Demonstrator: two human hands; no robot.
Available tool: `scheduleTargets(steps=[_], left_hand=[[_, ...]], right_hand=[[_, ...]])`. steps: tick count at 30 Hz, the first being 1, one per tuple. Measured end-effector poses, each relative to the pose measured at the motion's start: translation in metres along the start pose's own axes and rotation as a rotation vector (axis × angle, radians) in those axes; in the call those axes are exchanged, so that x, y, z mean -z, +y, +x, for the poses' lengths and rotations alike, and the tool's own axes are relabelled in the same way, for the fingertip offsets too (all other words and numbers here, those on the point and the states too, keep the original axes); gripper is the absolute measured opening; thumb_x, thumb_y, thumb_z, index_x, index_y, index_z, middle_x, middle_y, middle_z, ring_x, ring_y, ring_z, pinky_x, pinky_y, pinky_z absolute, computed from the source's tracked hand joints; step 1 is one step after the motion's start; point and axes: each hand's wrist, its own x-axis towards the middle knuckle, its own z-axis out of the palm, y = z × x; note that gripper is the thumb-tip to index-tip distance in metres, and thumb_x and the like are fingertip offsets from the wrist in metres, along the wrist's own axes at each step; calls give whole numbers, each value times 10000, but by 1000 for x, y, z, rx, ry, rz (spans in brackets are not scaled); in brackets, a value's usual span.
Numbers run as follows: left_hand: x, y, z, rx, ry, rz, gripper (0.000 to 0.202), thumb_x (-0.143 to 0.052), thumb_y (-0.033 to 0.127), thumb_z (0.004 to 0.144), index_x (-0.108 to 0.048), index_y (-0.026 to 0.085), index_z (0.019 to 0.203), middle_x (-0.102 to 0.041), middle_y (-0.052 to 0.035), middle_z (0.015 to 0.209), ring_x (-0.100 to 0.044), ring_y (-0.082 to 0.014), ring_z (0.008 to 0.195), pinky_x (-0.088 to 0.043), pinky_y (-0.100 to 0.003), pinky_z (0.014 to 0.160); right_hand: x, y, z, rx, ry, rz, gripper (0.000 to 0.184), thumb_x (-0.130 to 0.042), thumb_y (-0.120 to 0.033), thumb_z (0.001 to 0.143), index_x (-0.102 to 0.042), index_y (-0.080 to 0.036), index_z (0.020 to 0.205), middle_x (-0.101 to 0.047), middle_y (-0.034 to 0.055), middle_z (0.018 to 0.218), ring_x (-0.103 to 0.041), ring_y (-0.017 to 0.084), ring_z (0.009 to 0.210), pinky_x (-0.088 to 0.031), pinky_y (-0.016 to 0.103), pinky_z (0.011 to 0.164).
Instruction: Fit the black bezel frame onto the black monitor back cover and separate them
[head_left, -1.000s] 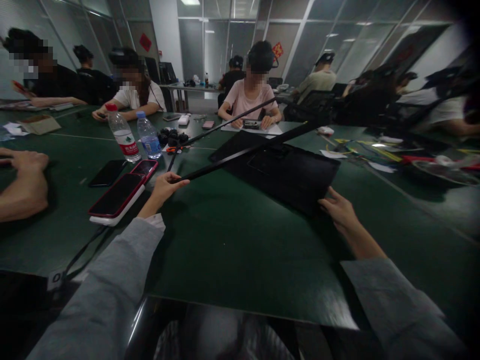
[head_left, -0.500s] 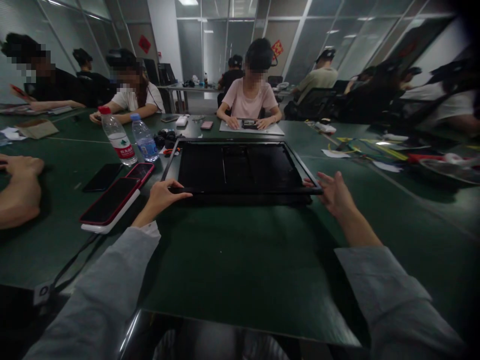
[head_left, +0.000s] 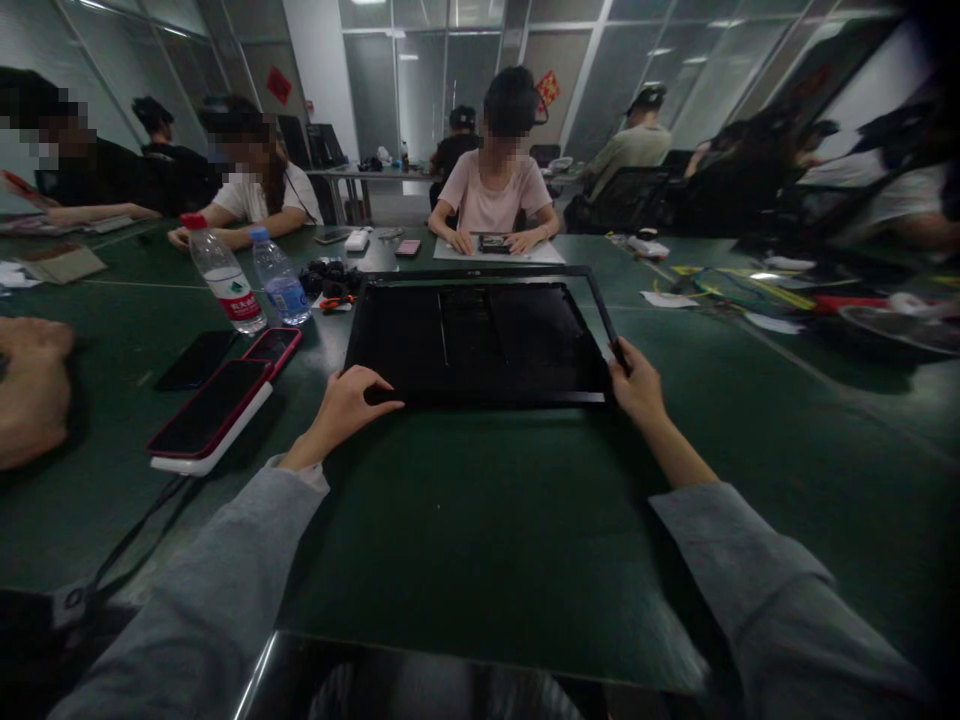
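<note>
In front of me a thin black rectangular frame [head_left: 487,273], like a screen bezel, lies over a black panel [head_left: 540,335] with raised lines inside. My left hand [head_left: 346,408] grips the frame's near-left corner, thumb along the front edge and fingers curled behind. On the other side, my right hand [head_left: 640,390] is closed around the frame's right side bar near the front corner. The far edge of the frame sits raised and beyond the panel's far edge. Whether the near edges touch cannot be made out.
Left of the frame lie a red-edged phone [head_left: 212,408] on a white block, a dark phone [head_left: 195,360] and two water bottles [head_left: 229,290]. Another person's hand [head_left: 34,390] rests at the left edge. Wires [head_left: 742,290] lie right. A person [head_left: 499,190] sits opposite.
My right hand, loosely spread beside the near-right corner before, has closed on the right bar. The frame has shifted and tilted relative to the panel. My left hand keeps its hold.
</note>
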Motion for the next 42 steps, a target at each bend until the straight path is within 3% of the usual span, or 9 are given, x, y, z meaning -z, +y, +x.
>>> scheduleTargets(steps=[6, 16, 20, 23, 25, 27, 29, 33, 42], left_hand=[[-3, 3, -1, -32, 0, 92, 269, -843, 474, 875, -768, 251, 1007, -774, -77, 1186, -648, -311, 1228, -343, -591, 1158], [-2, 3, -2, -42, -14, 98, 291, -824, 513, 886, -779, 250, 1003, -782, -83, 1179, -656, -313, 1205, -319, -619, 1164], [-4, 6, 0, -20, 50, 74, 262, -706, 503, 978, -790, 255, 963, -770, -83, 1204, -638, -313, 1254, -366, -601, 1164], [-8, -3, 4, 120, 247, 60, 324, -645, 469, 1005, -767, 252, 1212, -685, -120, 1412, -549, -334, 1410, -419, -561, 1173], [-10, -16, 6, 282, 362, 40, 508, -670, 447, 976, -666, 197, 1417, -614, -169, 1508, -552, -340, 1422, -448, -529, 1175], [-11, -30, 7, 441, 322, -11, 649, -697, 418, 949, -577, 122, 1514, -613, -226, 1503, -656, -330, 1293, -505, -494, 1123], [-9, -42, 8, 522, 247, -28, 623, -678, 385, 954, -591, 94, 1497, -674, -229, 1432, -701, -323, 1216, -535, -475, 1084], [-4, -49, 7, 521, 185, 42, 487, -613, 379, 989, -683, 145, 1410, -728, -165, 1387, -706, -303, 1217, -532, -447, 1085], [14, -52, 7, 644, 186, 113, 494, -609, 408, 968, -724, 169, 1384, -792, -138, 1265, -747, -290, 1122, -558, -373, 985]], right_hand=[[-7, 9, 3, 57, 6, -51, 549, -581, -394, 937, -639, -227, 1456, -679, 132, 1460, -623, 362, 1382, -411, 611, 1245], [-13, 21, 14, 22, -35, -96, 577, -578, -281, 898, -658, -182, 1461, -696, 123, 1442, -642, 338, 1362, -438, 561, 1242], [-13, 25, 14, 29, -28, -66, 559, -597, -297, 899, -670, -197, 1444, -718, 117, 1408, -656, 334, 1346, -447, 563, 1235], [-13, 27, 14, 21, -35, -53, 560, -606, -301, 889, -674, -194, 1434, -726, 117, 1394, -665, 334, 1334, -469, 565, 1218], [-13, 26, 13, 29, -42, -50, 558, -611, -294, 882, -675, -199, 1428, -733, 113, 1383, -670, 333, 1328, -479, 567, 1210], [-14, 22, 10, 43, -51, -51, 557, -611, -287, 880, -674, -201, 1426, -736, 114, 1376, -674, 331, 1323, -488, 562, 1204], [-15, 17, 7, 50, -63, -46, 558, -609, -286, 882, -671, -188, 1428, -731, 128, 1380, -674, 333, 1324, -498, 559, 1196], [-19, 8, 1, 45, -76, -18, 575, -607, -295, 893, -648, -173, 1453, -705, 140, 1423, -658, 333, 1349, -491, 568, 1204], [-21, -7, -8, 57, -142, 39, 632, -643, -389, 900, -625, -157, 1487, -679, 162, 1457, -636, 349, 1376, -488, 558, 1211]])
